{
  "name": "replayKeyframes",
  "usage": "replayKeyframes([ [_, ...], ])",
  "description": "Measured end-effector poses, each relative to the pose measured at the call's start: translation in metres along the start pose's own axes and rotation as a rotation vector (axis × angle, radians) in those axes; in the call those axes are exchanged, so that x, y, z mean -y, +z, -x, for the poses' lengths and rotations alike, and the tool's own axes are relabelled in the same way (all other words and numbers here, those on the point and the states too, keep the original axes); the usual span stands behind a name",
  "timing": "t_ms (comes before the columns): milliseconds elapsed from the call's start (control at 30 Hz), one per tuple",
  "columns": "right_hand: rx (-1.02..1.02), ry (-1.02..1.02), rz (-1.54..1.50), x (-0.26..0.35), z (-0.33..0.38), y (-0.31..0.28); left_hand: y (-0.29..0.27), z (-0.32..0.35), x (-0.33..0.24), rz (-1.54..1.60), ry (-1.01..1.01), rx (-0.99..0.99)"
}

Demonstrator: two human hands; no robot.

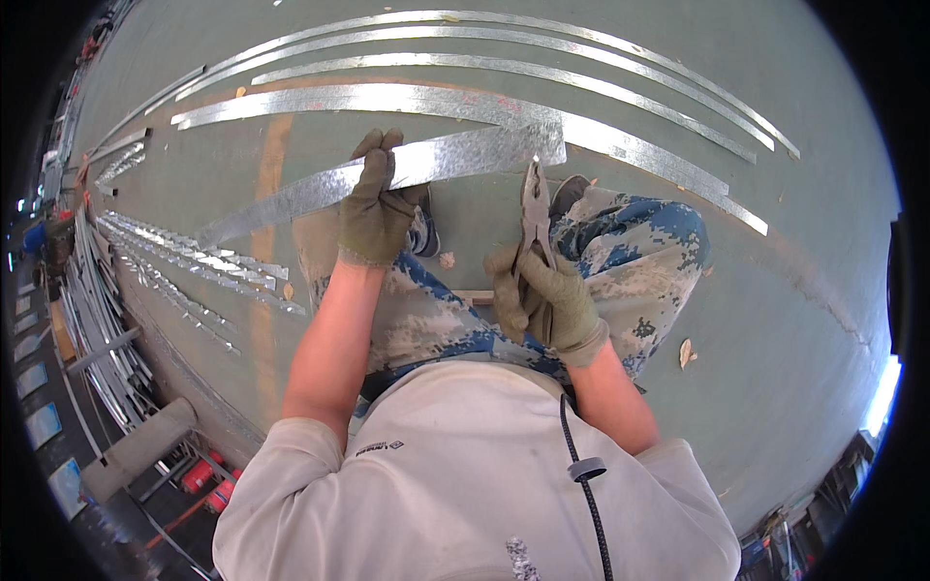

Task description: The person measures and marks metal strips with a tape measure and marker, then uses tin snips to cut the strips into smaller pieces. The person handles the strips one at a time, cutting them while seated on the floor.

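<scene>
My gloved left hand (376, 208) is closed around a long, flat, shiny metal strip (455, 155), fingers over its far edge. The strip slants up from the lower left to a square-cut end in front of me. In my gloved right hand (554, 300) is a pair of pliers (535, 208), jaws pointing away from me. The plier tips are close to the strip's right end; whether they touch it I cannot tell. Beyond the strip, a wider metal strip (387, 99) lies on the floor.
Several long thin metal strips (465, 61) lie across the green floor (775, 290) at the far side. Jagged metal strips (194, 254) lie at left, beside a pile of metal profiles (102, 320). Red cylinders (199, 474) stand at lower left. A dry leaf (687, 353) lies at right.
</scene>
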State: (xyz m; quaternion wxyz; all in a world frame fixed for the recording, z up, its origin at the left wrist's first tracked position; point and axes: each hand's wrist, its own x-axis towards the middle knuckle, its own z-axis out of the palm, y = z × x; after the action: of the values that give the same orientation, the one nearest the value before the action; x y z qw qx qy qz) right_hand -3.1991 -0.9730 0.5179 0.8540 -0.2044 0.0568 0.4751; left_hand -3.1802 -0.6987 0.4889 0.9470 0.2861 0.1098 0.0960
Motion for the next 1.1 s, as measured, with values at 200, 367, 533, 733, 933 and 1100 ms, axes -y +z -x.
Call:
replayKeyframes([
  [200,-0.288,0.04,0.291,0.008,0.012,0.014,0.002,0.0,0.001,-0.107,-0.002,-0.028],
  [367,-0.439,0.049,0.598,-0.005,0.012,0.011,0.0,-0.001,0.003,-0.114,-0.013,-0.071],
  [533,-0.527,0.003,0.892,-0.015,-0.001,0.005,0.005,-0.001,0.004,-0.082,-0.027,-0.067],
  [733,-0.596,-0.092,0.946,-0.023,-0.009,0.006,0.002,-0.001,0.005,-0.09,-0.03,-0.081],
  [933,-0.651,-0.161,1.154,-0.024,-0.015,-0.006,0.0,-0.002,0.006,-0.09,-0.034,-0.063],
  [1100,-0.663,-0.201,1.32,-0.024,-0.017,-0.003,0.001,-0.002,0.005,-0.079,-0.033,-0.054],
])
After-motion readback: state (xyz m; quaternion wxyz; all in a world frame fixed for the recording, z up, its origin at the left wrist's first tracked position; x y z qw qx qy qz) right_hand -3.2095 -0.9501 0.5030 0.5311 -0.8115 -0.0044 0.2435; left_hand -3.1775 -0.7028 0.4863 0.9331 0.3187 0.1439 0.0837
